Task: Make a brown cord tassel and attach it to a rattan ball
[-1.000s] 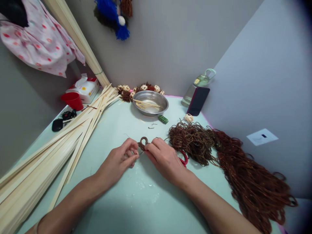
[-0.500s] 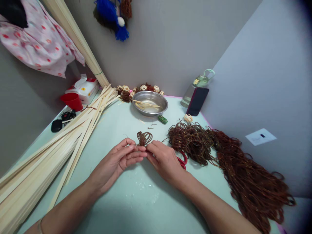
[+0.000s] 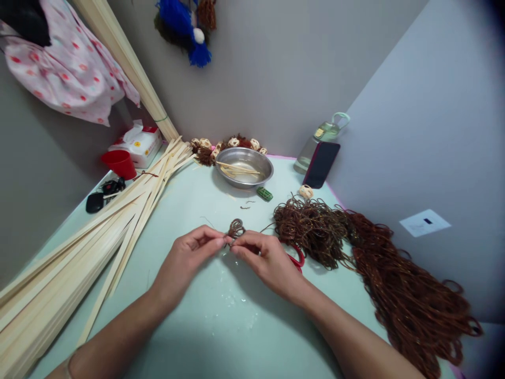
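A small looped bundle of brown cord (image 3: 236,228) stands up between my two hands, above the middle of the table. My left hand (image 3: 193,252) pinches the cord at the base of the loops, and a thin loose end pokes out above its fingers. My right hand (image 3: 268,260) pinches the same spot from the other side, with its fingertips almost touching the left ones. One strand trails right toward a tangled heap of brown cord (image 3: 311,229). Red-handled scissors (image 3: 296,258) lie partly hidden behind my right hand.
Pale flat strips (image 3: 98,247) spread along the left side. At the back stands a metal bowl (image 3: 244,181) with sticks in liquid, near a green woven piece (image 3: 264,193). A phone (image 3: 321,165) leans on a bottle (image 3: 311,150). Reddish-brown cord (image 3: 410,289) covers the right edge.
Both hands have come together in a fingertip pinch at the base of the cord bundle. The left fingers, spread before, have closed, and the loops have turned and look smaller.
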Tool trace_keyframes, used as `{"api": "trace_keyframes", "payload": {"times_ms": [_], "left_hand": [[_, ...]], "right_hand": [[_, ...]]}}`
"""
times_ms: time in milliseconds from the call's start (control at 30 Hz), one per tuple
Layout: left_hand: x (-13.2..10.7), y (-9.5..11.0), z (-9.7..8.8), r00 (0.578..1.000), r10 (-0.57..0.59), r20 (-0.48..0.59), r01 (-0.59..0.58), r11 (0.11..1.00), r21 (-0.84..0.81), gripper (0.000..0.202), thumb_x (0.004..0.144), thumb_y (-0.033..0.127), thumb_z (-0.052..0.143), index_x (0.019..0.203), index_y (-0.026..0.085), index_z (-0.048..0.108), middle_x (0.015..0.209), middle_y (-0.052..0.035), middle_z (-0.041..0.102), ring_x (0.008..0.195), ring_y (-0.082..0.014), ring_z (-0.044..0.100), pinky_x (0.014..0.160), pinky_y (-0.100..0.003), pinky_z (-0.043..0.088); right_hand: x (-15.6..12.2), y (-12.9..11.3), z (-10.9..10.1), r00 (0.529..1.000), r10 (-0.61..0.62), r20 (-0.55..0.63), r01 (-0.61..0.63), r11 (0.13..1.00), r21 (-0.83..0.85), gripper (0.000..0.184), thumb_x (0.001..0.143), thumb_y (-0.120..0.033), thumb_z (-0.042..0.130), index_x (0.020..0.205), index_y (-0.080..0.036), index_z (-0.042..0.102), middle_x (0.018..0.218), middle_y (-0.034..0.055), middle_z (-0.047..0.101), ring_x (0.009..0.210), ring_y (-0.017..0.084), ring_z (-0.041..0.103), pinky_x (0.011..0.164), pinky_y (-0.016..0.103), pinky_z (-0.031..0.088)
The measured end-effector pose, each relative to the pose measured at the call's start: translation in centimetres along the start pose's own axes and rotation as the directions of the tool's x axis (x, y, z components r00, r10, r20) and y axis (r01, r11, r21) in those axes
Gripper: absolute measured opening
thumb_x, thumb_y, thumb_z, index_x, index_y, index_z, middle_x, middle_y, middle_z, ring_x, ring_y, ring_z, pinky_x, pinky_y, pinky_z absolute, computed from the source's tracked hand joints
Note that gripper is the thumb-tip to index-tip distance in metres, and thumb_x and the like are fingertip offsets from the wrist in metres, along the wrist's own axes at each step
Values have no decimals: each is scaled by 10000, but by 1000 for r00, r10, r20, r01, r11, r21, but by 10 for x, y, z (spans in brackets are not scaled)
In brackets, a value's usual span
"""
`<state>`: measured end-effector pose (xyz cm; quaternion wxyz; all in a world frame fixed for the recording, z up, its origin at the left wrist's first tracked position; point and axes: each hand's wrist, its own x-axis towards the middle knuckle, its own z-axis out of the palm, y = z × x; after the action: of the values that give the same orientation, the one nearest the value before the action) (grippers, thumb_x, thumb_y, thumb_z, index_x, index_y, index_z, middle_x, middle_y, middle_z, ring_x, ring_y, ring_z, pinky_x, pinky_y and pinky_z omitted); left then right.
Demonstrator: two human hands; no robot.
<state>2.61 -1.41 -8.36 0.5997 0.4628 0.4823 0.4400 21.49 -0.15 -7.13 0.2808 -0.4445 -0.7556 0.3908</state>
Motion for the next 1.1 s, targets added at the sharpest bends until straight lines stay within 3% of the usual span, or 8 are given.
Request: {"api": "trace_keyframes", "payload": {"times_ms": [167, 267, 367, 567, 667, 800, 933, 1100], "left_hand": [[1, 2, -2, 993, -93, 78, 110, 959, -262, 131, 866, 334, 670, 873, 203, 674, 1031, -50, 752, 998, -190, 670, 947, -335, 490], [-1, 0, 0, 997, 75, 34, -77, 995, 63, 112, 871, 322, 656, 860, 217, 693, 1089, -56, 745, 1046, -223, 662, 979, -367, 465], [-3, -6, 2, 945, 307, 108, -324, 857, 400, 114, 895, 273, 608, 873, 237, 714, 1090, -50, 741, 1040, -226, 660, 957, -359, 467], [-4, -14, 3, 841, 485, 240, -525, 623, 580, 153, 912, 210, 554, 888, 240, 702, 1060, -74, 729, 1019, -225, 648, 895, -348, 477], [-6, -12, 6, 890, 422, 174, -446, 723, 528, 68, 891, 220, 588, 861, 233, 647, 1068, -65, 710, 974, -216, 639, 857, -348, 476], [-7, -4, 10, 980, 188, 56, -196, 949, 245, 48, 901, 268, 586, 937, 239, 573, 1091, -41, 676, 944, -189, 624, 790, -316, 484], [-3, 0, 7, 993, 69, 101, -71, 997, 15, 87, 897, 293, 611, 933, 220, 578, 978, -9, 669, 795, -135, 621, 720, -269, 482], [2, -2, 2, 990, 11, 140, 6, 992, -127, 118, 839, 250, 694, 878, 200, 595, 858, 20, 676, 809, -119, 645, 771, -244, 486]], "right_hand": [[-4, 0, 6, 995, -80, 64, 91, 977, -195, 161, 946, -172, 547, 908, -180, 703, 822, 35, 669, 754, 156, 587, 681, 259, 412], [-4, 0, 5, 996, -83, 14, 84, 976, -202, 168, 938, -168, 550, 909, -193, 714, 834, 42, 675, 750, 161, 588, 669, 264, 409], [-1, 1, 2, 998, 7, -59, -9, 1000, -28, 131, 905, -214, 605, 870, -200, 730, 842, 44, 695, 760, 169, 600, 678, 273, 421], [4, 5, 6, 969, 246, 13, -231, 889, 395, 149, 806, -307, 693, 787, -159, 696, 705, 11, 639, 643, 137, 531, 592, 250, 391], [3, 4, 8, 981, 188, -56, -163, 939, 303, 75, 819, -219, 645, 769, -166, 661, 684, -5, 586, 623, 122, 497, 576, 238, 372], [0, 1, 8, 970, -131, -205, 117, 990, -75, 107, 853, -127, 581, 775, -177, 635, 744, 21, 586, 696, 144, 532, 644, 260, 413], [-3, 4, 10, 888, -420, -190, 330, 867, -374, 142, 927, -130, 527, 879, -170, 654, 771, 58, 625, 723, 161, 558, 662, 276, 432], [-4, 6, 12, 815, -566, -127, 403, 710, -577, 165, 967, -162, 524, 882, -160, 665, 759, 68, 655, 693, 158, 563, 637, 271, 442]]}}
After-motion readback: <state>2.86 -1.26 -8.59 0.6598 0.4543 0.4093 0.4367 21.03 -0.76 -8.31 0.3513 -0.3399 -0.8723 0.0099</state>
